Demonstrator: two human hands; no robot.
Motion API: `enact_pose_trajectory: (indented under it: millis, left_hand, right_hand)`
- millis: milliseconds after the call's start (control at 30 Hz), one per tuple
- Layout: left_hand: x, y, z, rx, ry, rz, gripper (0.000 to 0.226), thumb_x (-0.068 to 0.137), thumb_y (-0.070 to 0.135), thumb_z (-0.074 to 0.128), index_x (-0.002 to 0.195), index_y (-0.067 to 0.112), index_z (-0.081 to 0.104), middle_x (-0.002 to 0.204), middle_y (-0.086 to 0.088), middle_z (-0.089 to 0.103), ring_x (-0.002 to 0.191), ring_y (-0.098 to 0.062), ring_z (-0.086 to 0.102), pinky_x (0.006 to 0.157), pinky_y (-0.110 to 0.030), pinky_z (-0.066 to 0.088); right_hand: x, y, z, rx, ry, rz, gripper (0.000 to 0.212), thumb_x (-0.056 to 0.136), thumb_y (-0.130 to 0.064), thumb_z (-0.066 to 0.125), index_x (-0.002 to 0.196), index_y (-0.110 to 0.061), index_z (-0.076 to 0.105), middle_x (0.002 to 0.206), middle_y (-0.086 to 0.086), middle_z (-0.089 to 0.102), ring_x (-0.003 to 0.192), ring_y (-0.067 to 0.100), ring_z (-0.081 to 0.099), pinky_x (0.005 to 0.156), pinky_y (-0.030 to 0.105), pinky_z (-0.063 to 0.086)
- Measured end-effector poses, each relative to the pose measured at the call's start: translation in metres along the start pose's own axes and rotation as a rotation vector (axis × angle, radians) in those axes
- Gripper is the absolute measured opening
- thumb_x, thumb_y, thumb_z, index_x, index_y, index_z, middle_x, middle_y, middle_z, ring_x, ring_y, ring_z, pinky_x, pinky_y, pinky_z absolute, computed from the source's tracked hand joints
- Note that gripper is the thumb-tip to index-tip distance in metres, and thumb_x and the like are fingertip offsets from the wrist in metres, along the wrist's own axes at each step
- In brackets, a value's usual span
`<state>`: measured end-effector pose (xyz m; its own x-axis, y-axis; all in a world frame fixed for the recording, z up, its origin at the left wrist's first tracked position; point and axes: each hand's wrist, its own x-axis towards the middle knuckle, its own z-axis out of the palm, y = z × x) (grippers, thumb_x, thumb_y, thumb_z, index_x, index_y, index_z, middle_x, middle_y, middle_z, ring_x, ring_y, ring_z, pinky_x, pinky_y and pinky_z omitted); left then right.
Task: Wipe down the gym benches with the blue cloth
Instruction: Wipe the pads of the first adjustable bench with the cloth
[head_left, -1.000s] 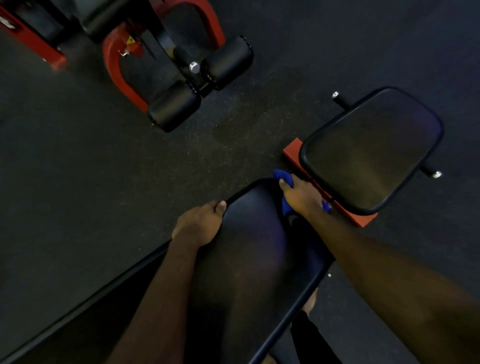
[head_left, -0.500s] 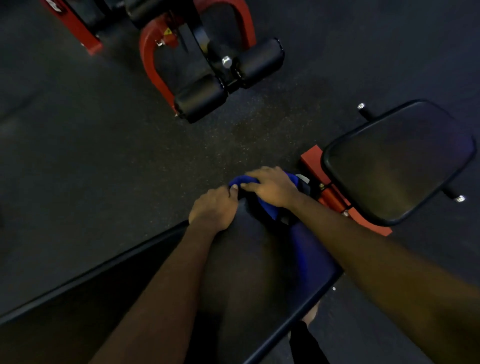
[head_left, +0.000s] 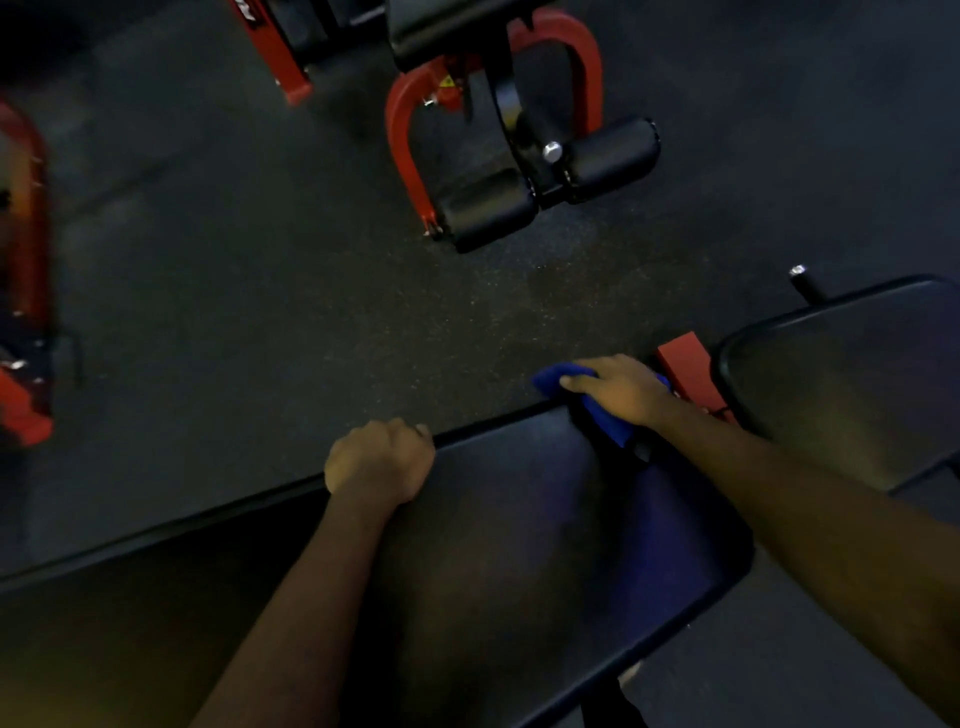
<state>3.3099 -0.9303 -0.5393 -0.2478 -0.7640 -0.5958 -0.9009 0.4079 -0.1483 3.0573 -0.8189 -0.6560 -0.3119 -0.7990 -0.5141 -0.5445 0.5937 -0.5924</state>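
Observation:
A long black padded bench pad (head_left: 519, 530) runs across the lower half of the view. My right hand (head_left: 621, 387) presses the blue cloth (head_left: 602, 415) onto the pad's far right corner, fingers spread over it. The cloth sticks out past my fingertips and under my palm. My left hand (head_left: 382, 460) is curled over the pad's far edge, further left, gripping it. A second black seat pad (head_left: 841, 384) sits to the right, beyond a gap.
A red frame part (head_left: 691, 369) shows between the two pads. Across the dark rubber floor (head_left: 260, 291) stands a red-framed machine with two black roller pads (head_left: 550, 182). More red equipment (head_left: 26, 312) stands at the left edge. A shoe tip (head_left: 628, 673) shows below the bench.
My hands have moved apart: the left hand now grips the pad edge further left, while the right hand stays on the cloth at the corner. The view has shifted, showing more floor and equipment.

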Motion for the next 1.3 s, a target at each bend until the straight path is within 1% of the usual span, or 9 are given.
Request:
enact_pose_trajectory:
  millis: [133, 267, 367, 467, 533, 833, 967, 1067, 1300]
  left_hand:
    - [0.000, 0.005, 0.002, 0.003, 0.021, -0.033, 0.052, 0.103, 0.041, 0.027, 0.124, 0.009, 0.061, 0.126, -0.015, 0.062, 0.114, -0.033, 0.059, 0.092, -0.040, 0.044]
    - [0.001, 0.006, 0.002, -0.019, 0.012, -0.047, 0.052, 0.102, 0.041, 0.027, 0.120, 0.009, 0.063, 0.120, -0.015, 0.064, 0.109, -0.032, 0.060, 0.086, -0.038, 0.043]
    - [0.001, 0.004, 0.000, -0.031, -0.007, -0.050, 0.052, 0.103, 0.041, 0.027, 0.120, 0.008, 0.062, 0.121, -0.015, 0.063, 0.109, -0.032, 0.060, 0.088, -0.039, 0.044]
    - [-0.001, 0.002, -0.001, -0.029, -0.009, -0.039, 0.052, 0.103, 0.041, 0.027, 0.122, 0.009, 0.062, 0.124, -0.016, 0.062, 0.112, -0.032, 0.059, 0.093, -0.040, 0.044]
    - [-0.004, 0.000, -0.004, -0.038, -0.021, -0.024, 0.050, 0.103, 0.041, 0.028, 0.121, 0.009, 0.062, 0.123, -0.015, 0.062, 0.111, -0.032, 0.059, 0.093, -0.041, 0.044]
    - [-0.028, -0.053, -0.038, -0.032, -0.061, -0.117, 0.043, 0.102, 0.038, 0.034, 0.127, 0.013, 0.060, 0.128, -0.010, 0.059, 0.112, -0.027, 0.058, 0.087, -0.037, 0.040]
    - [-0.042, -0.079, -0.039, -0.055, -0.050, -0.152, 0.046, 0.102, 0.039, 0.032, 0.130, 0.012, 0.058, 0.134, -0.011, 0.057, 0.119, -0.029, 0.056, 0.096, -0.040, 0.041]
    - [-0.051, -0.096, -0.040, -0.083, -0.023, -0.140, 0.046, 0.102, 0.040, 0.032, 0.130, 0.013, 0.057, 0.134, -0.011, 0.056, 0.119, -0.029, 0.055, 0.096, -0.040, 0.041]
    - [-0.065, -0.136, -0.050, -0.117, 0.004, -0.171, 0.042, 0.101, 0.039, 0.035, 0.122, 0.014, 0.061, 0.117, -0.008, 0.061, 0.107, -0.026, 0.058, 0.084, -0.038, 0.040]
  right_hand:
    - [0.010, -0.014, 0.004, -0.125, -0.007, 0.149, 0.045, 0.095, -0.053, 0.046, 0.125, -0.025, 0.064, 0.127, 0.011, 0.063, 0.114, 0.030, 0.058, 0.092, 0.037, 0.042]
    - [-0.014, -0.056, 0.033, -0.201, 0.124, -0.125, 0.034, 0.098, -0.049, 0.044, 0.102, -0.026, 0.068, 0.099, 0.004, 0.070, 0.098, 0.025, 0.062, 0.080, 0.034, 0.038]
    - [-0.022, -0.042, 0.027, -0.135, 0.109, -0.244, 0.029, 0.099, -0.052, 0.042, 0.082, -0.033, 0.056, 0.084, -0.005, 0.063, 0.093, 0.021, 0.062, 0.077, 0.032, 0.032]
    - [0.000, -0.018, 0.007, -0.145, 0.010, -0.006, 0.041, 0.097, -0.057, 0.041, 0.119, -0.031, 0.064, 0.116, 0.005, 0.068, 0.112, 0.026, 0.059, 0.094, 0.039, 0.039]
    - [0.008, -0.022, 0.007, -0.189, -0.018, 0.136, 0.051, 0.096, -0.058, 0.042, 0.125, -0.023, 0.062, 0.126, 0.010, 0.064, 0.114, 0.030, 0.058, 0.095, 0.039, 0.040]
    - [-0.039, -0.119, 0.053, -0.153, 0.007, -0.292, 0.040, 0.098, -0.056, 0.038, 0.109, -0.028, 0.063, 0.093, -0.002, 0.068, 0.091, 0.017, 0.064, 0.085, 0.036, 0.046]
    - [-0.028, -0.078, 0.030, -0.202, 0.008, -0.134, 0.052, 0.096, -0.064, 0.035, 0.127, -0.032, 0.059, 0.120, 0.001, 0.068, 0.113, 0.022, 0.060, 0.107, 0.043, 0.035]
    - [-0.022, -0.095, 0.034, -0.258, -0.012, 0.040, 0.053, 0.096, -0.061, 0.038, 0.129, -0.026, 0.060, 0.128, 0.008, 0.063, 0.114, 0.028, 0.057, 0.094, 0.038, 0.040]
    - [-0.054, -0.203, 0.078, -0.195, -0.062, -0.225, 0.052, 0.097, -0.062, 0.035, 0.128, -0.029, 0.061, 0.115, 0.003, 0.068, 0.108, 0.023, 0.061, 0.089, 0.037, 0.043]
